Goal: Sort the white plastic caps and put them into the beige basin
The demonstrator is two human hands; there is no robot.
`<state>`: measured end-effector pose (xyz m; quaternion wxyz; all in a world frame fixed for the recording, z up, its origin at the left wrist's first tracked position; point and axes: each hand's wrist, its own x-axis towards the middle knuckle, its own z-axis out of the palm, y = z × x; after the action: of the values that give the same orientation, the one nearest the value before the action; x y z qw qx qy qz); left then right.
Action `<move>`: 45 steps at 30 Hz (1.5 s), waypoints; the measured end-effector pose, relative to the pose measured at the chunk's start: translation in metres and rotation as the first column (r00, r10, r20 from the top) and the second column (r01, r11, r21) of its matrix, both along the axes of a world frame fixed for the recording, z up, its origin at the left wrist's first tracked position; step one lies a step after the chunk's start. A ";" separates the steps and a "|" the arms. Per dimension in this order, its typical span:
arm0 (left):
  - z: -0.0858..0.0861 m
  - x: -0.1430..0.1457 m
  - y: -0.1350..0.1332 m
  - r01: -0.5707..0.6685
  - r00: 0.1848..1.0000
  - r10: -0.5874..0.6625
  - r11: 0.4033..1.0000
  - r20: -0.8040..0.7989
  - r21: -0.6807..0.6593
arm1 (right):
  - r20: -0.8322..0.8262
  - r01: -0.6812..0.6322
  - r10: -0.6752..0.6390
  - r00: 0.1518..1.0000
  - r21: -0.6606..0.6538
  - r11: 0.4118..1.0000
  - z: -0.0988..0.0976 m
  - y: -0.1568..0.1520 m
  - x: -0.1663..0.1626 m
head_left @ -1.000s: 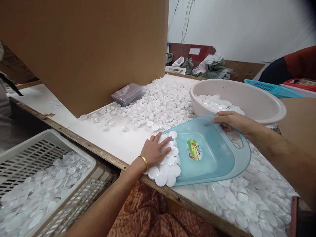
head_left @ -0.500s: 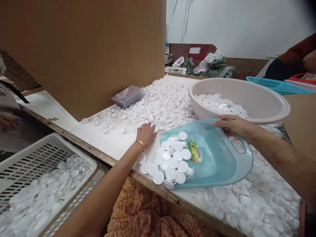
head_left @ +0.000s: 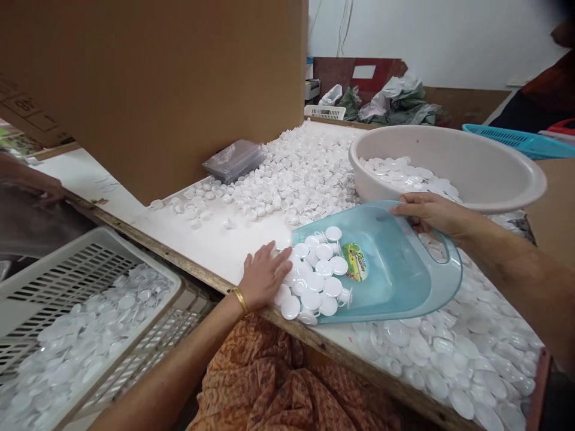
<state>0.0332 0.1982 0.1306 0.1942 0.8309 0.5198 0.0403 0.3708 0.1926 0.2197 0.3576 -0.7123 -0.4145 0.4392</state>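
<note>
My right hand [head_left: 426,214] grips the far rim of a translucent blue plastic scoop [head_left: 395,287], which lies tilted on the white table with its wide mouth facing left. A cluster of round white plastic caps [head_left: 324,268] sits in that mouth and spills just past its lip. With fingers spread, my left hand [head_left: 263,276] rests against the left side of these caps, close to the table's front edge. A yellow bangle circles the left wrist. A colourful sticker [head_left: 354,262] shows on the scoop's floor.
A large pale basin [head_left: 449,173] holding white discs stands behind the scoop. Small white pieces [head_left: 309,173] cover the back of the table beside a tall cardboard box [head_left: 179,90]. A slotted crate [head_left: 103,239] of caps is at lower left. Other people are at both sides.
My left hand has moved toward me and the table edge, its fingers now against the caps, which sit closer to the scoop's mouth. The right hand still grips the scoop.
</note>
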 end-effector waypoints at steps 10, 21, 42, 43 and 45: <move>-0.003 0.039 -0.038 -0.107 0.989 0.123 0.979 -0.084 0.173 | -0.086 -0.013 0.015 0.996 0.022 1.000 -0.010 -0.004 0.008; -0.013 0.083 -0.026 -0.199 0.980 0.192 0.964 0.061 0.176 | -0.222 0.056 -0.037 0.974 0.084 0.995 -0.011 -0.006 0.004; -0.012 0.093 -0.019 -0.267 0.963 0.255 0.944 0.087 0.194 | -0.283 0.123 -0.086 0.955 0.114 0.986 -0.009 -0.019 -0.002; -0.010 0.094 -0.019 -0.263 0.964 0.248 0.944 0.098 0.197 | -0.303 0.135 -0.093 0.948 0.123 0.983 -0.009 -0.020 -0.003; -0.004 0.093 -0.017 -0.249 0.966 0.227 0.945 0.120 0.212 | -0.295 0.146 -0.097 0.951 0.149 0.978 -0.007 -0.023 -0.004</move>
<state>0.1266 0.1811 0.1261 0.1168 0.7758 0.5987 0.1613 0.3666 0.1694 0.2124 0.4991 -0.6326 -0.3494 0.4781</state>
